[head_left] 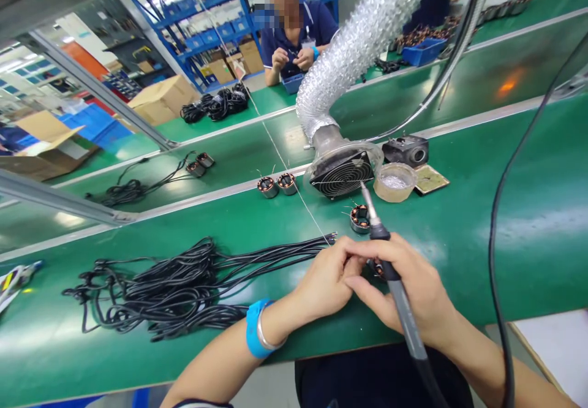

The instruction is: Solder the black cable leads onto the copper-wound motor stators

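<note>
A soldering iron [399,294] is gripped in my right hand [413,282], its metal tip pointing up and away from me. My left hand [328,276] presses against the right one, with its fingers curled at a small copper-wound stator [377,268] that is mostly hidden between the hands. Just beyond them, another stator [359,219] rests on the green bench with thin wire ends sticking up. A thin solder wire [294,178] hangs down from above to near my left hand. Stripped ends of black cables [184,288] lie beside that hand.
A fan-fronted fume extractor [342,178] on a silver duct [349,59] stands ahead. Right of it are a round solder tub [394,182], an iron holder [407,151] and a sponge tray [432,179]. Two stators [267,187] sit near the rail. A co-worker [296,40] sits opposite.
</note>
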